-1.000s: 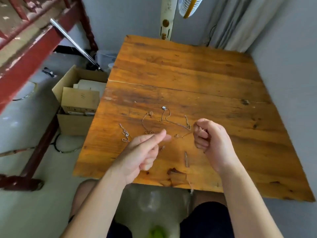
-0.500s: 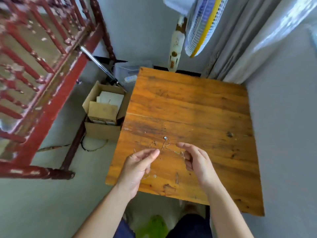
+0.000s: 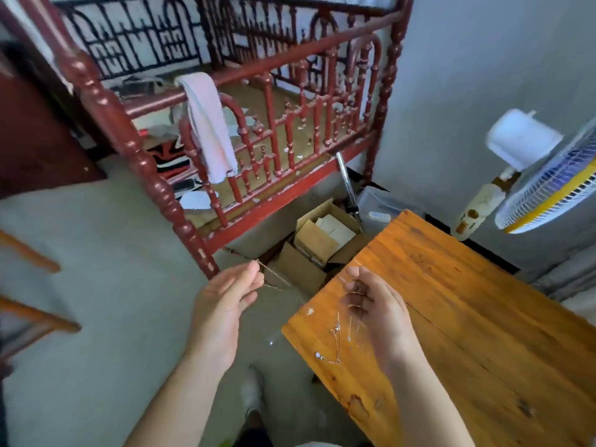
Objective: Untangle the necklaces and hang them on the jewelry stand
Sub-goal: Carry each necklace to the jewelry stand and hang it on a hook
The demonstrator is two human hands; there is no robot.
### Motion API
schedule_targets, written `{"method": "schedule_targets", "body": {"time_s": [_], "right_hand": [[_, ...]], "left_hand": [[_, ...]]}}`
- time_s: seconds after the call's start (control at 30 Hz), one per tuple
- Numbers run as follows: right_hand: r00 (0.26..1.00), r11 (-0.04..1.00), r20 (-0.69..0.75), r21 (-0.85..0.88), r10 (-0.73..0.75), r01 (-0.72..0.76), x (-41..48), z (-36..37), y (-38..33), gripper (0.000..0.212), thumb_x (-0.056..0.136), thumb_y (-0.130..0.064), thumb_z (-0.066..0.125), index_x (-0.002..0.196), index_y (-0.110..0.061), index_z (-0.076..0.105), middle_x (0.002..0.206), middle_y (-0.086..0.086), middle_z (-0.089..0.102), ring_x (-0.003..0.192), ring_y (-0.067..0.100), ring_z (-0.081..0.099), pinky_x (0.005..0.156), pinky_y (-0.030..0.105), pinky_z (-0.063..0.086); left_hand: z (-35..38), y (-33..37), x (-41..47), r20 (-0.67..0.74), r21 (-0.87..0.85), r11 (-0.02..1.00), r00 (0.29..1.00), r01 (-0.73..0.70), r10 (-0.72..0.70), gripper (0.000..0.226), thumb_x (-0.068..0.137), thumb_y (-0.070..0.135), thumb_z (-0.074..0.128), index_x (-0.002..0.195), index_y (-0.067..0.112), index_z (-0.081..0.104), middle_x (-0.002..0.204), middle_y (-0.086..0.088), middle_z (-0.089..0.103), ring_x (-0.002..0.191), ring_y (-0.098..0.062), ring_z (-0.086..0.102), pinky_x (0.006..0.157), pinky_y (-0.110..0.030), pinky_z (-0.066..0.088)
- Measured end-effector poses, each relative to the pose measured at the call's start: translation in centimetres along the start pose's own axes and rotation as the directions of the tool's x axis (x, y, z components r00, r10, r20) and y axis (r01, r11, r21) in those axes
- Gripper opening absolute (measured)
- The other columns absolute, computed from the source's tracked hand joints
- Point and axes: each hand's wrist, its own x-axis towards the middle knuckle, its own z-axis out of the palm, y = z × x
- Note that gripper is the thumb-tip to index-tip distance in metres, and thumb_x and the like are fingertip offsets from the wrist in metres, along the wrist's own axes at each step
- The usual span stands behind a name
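Rightward, surface, corner by cardboard box and red bed; open floor frame-left. Necklaces at its left edge (blurred); chain pinched in left hand, strands in right hand's curled fingers.

A: What does the person wear?
B: Little shows. The bare left forearm and the bare right forearm run uncovered from wrist to the lower edge of the view, and the bare left hand and bare right hand carry on from them.
A: And below the 2 arms?
B: Between them, at the bottom edge, a blurred patch of dark fabric, a trouser leg or shorts, I cannot tell which. Above it lies a pale whitish foot covering, shoe or sock, too blurred to say. Beside the dark patch sits 1 small bright green spot, perhaps clothing, perhaps not
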Motion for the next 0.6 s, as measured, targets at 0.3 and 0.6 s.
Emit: {"method": "schedule_targets", "body": {"time_s": [0.3,0.6], "right_hand": [[0.899,0.897,0.434,-0.371,-0.061,0.240,5.0,16.9,2.0,0.026,0.100,-0.008,0.054,0.113,-0.023,0.070,0.100,-0.003,0.077,0.093,0.017,0.073,0.082,0.028,0.057],[0.802,0.839,0.594,-0.470,0.070,0.275,11.1,42.5,5.3,0.019,0.095,-0.004,0.062,0.096,-0.016,0.076,0.081,0.013,0.076,0.067,0.015,0.069,0.061,0.018,0.055]], "left_hand": [[-15.4,3.3,2.4,-0.447,-0.155,0.968,0.888,-0.195,0.107,0.018,0.066,0.029,0.077,0.076,0.015,0.072,0.071,-0.003,0.069,0.076,-0.020,0.061,0.080,-0.034,0.046],[-33.6,8.5,14.3,-0.632,-0.173,0.961,0.773,-0.216,0.060,0.013,0.087,0.018,0.068,0.088,0.006,0.073,0.070,-0.007,0.064,0.072,-0.017,0.058,0.075,-0.034,0.046]]}}
